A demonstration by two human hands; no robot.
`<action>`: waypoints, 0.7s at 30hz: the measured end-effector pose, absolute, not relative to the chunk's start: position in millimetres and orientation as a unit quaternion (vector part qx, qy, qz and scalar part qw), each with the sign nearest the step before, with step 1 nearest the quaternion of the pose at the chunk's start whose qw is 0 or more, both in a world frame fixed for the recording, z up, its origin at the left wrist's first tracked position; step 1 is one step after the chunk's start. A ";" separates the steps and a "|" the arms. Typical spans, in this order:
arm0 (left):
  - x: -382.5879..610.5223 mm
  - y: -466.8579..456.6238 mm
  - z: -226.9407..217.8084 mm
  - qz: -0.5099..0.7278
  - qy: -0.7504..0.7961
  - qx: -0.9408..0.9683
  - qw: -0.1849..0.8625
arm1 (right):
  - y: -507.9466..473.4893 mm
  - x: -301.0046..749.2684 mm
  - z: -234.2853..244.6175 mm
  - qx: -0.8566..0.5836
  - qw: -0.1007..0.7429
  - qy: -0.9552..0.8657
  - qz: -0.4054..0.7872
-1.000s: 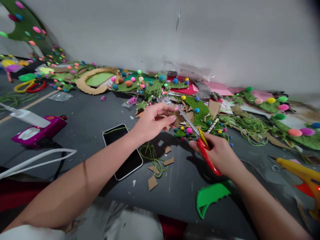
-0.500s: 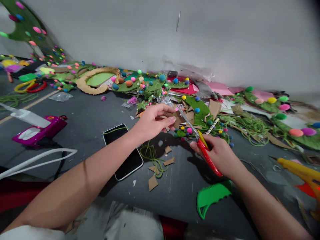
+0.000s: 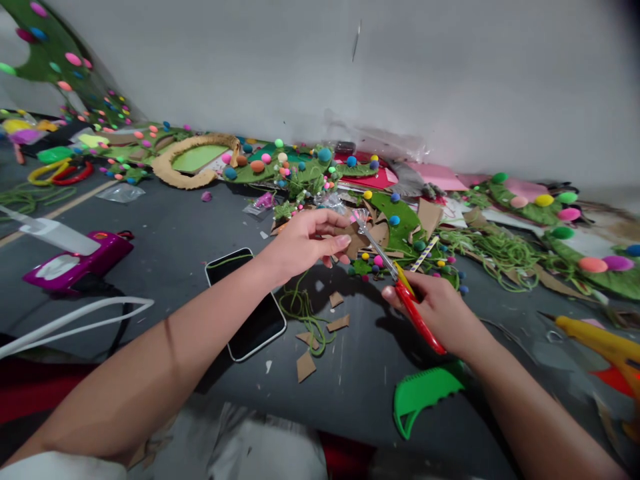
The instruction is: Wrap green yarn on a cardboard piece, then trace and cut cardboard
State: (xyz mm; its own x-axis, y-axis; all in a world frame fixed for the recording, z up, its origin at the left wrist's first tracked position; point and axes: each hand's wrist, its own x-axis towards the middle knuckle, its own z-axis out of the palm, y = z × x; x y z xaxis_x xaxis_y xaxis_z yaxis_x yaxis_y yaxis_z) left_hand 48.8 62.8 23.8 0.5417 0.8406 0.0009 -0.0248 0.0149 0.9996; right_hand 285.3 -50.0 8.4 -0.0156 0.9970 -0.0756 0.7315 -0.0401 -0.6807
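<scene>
My left hand (image 3: 317,240) pinches a small piece of brown cardboard (image 3: 356,243) between thumb and fingers above the table. In my right hand (image 3: 433,300) are scissors (image 3: 417,317) with red and yellow handles, their blades pointing up and left to the cardboard's right edge. Whether the blades touch the cardboard I cannot tell. Several cardboard scraps (image 3: 306,367) and a tangle of green yarn (image 3: 303,310) lie on the table below my hands. A phone (image 3: 260,333) with a dark screen rests partly under my left forearm.
A green toothed plastic tool (image 3: 425,393) lies near the front edge. On the right is a yellow glue gun (image 3: 595,337); on the left, a purple device (image 3: 85,263) with a white cable (image 3: 75,320). Felt shapes with colored pompoms (image 3: 257,170) and a cardboard ring (image 3: 165,167) line the wall.
The piece of cardboard has turned slightly in my left hand. The scissors and both hands have stayed nearly in place.
</scene>
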 end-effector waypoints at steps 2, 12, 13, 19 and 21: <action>47.7 63.1 23.7 0.341 0.332 0.612 0.632 | -50.7 284.7 8.9 -0.660 0.237 -0.648 0.298; 44.9 63.5 25.4 0.345 0.322 0.643 0.604 | -48.5 306.9 3.5 -0.699 0.266 -0.591 0.301; 44.1 64.1 25.3 0.349 0.322 0.646 0.597 | -48.1 309.4 3.9 -0.696 0.252 -0.600 0.303; 43.9 64.8 25.7 0.367 0.340 0.651 0.571 | -49.5 309.9 5.5 -0.674 0.190 -0.637 0.322; 44.6 64.7 25.7 0.370 0.343 0.650 0.568 | -50.0 308.1 5.5 -0.677 0.184 -0.635 0.323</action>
